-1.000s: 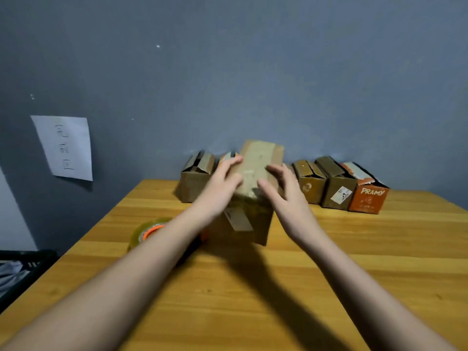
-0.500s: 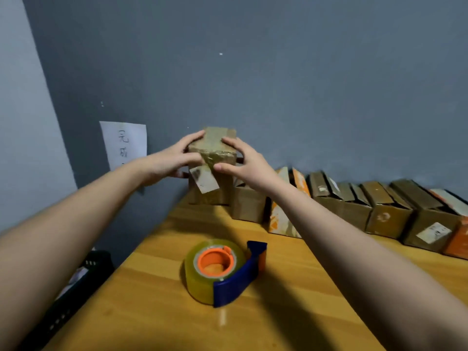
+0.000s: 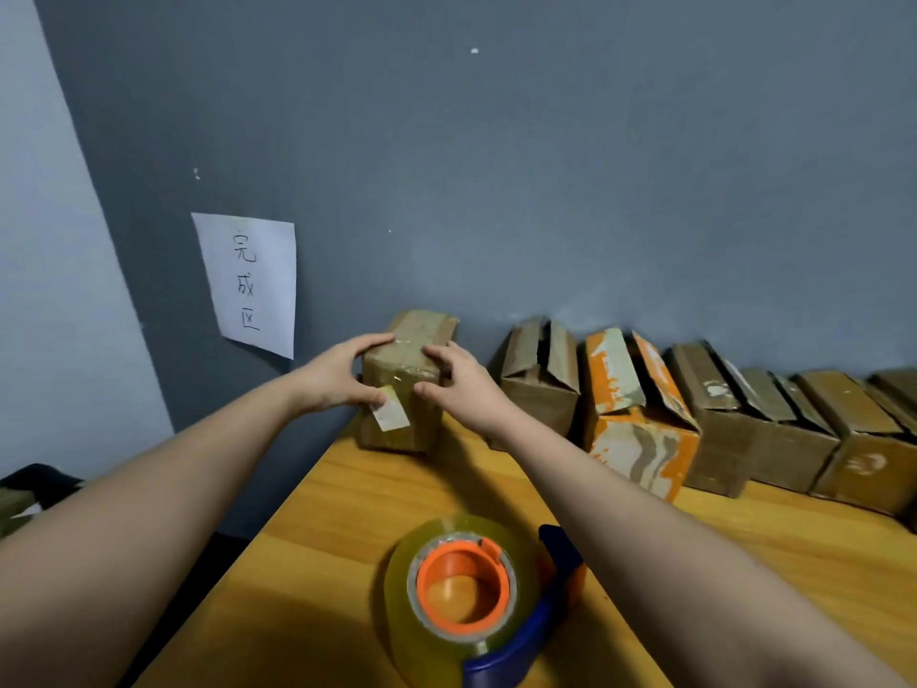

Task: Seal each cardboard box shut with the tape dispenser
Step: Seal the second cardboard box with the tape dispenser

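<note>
Single head-worn view, wide-angle, looking forward and down over the wooden table (image 3: 347, 563) toward the grey wall (image 3: 546, 166); tape dispenser (image 3: 476, 598) nearest at 6 o'clock, box row (image 3: 744, 414) toward 3 o'clock.

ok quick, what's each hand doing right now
Left hand: grips the left side of the taped box at the table's far left corner.
Right hand: grips the same box's right side, thumb on its front.

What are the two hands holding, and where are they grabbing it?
Both hands hold the taped cardboard box at the table's far corner. The left hand grips its upper left side, the right hand its upper right side.
</note>
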